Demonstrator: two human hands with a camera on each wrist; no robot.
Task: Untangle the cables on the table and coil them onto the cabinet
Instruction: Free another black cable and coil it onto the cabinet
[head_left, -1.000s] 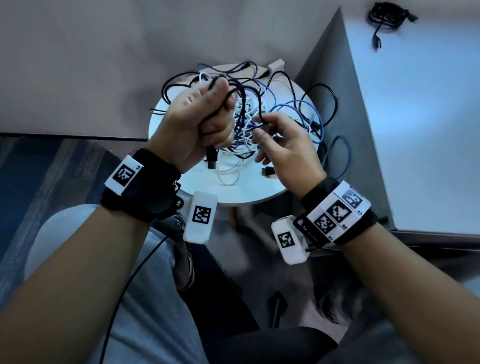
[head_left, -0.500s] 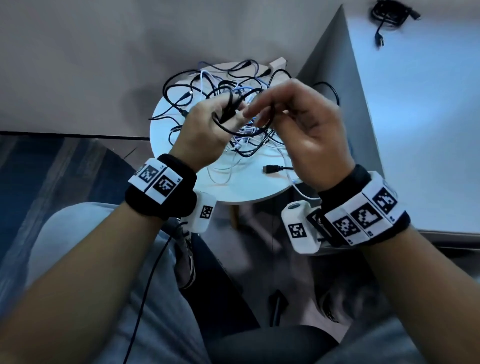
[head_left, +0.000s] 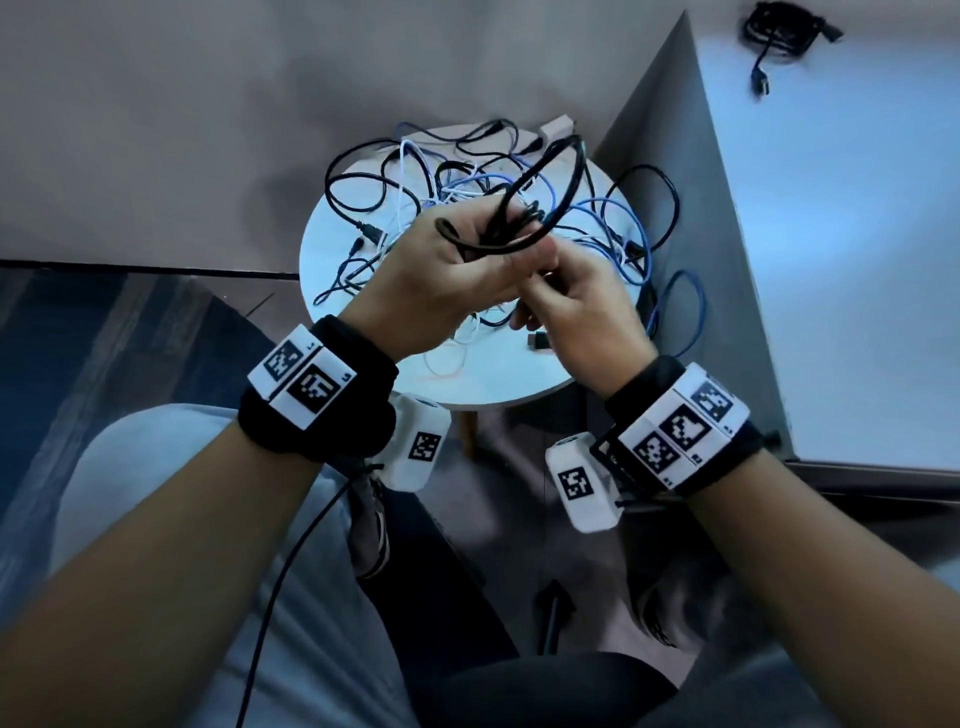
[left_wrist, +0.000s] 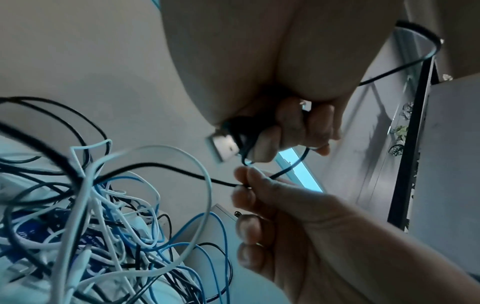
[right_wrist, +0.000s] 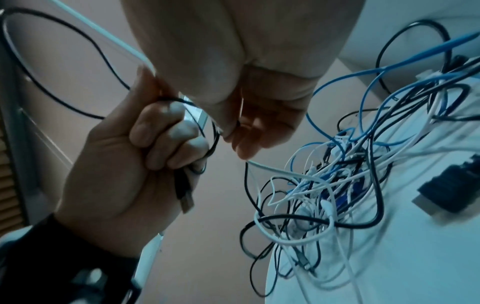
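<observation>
My left hand (head_left: 467, 244) grips a black cable (head_left: 574, 176) gathered in loops, above the round white table (head_left: 498, 384). One loop stands up over the fist. The cable's USB plug (left_wrist: 224, 147) sticks out below the curled left fingers (right_wrist: 166, 133). Just right of it, my right hand (head_left: 540, 291) pinches the same black cable (left_wrist: 182, 170) between thumb and fingertips (left_wrist: 244, 174). From there the cable runs down into a tangle of black, white and blue cables (head_left: 467, 208) on the table. A grey cabinet (head_left: 857, 234) stands to the right, with a coiled black cable (head_left: 779, 31) on its far corner.
A loose black plug (head_left: 540, 341) lies on the table near its front edge. A white adapter (head_left: 558, 126) sits at the far edge. A blue cable (head_left: 685, 306) hangs over the table's right side, against the cabinet. My knees are below the table's front.
My right hand has dropped from above the left hand to beside and below it, still on the black cable. A loop now rises above the left fist.
</observation>
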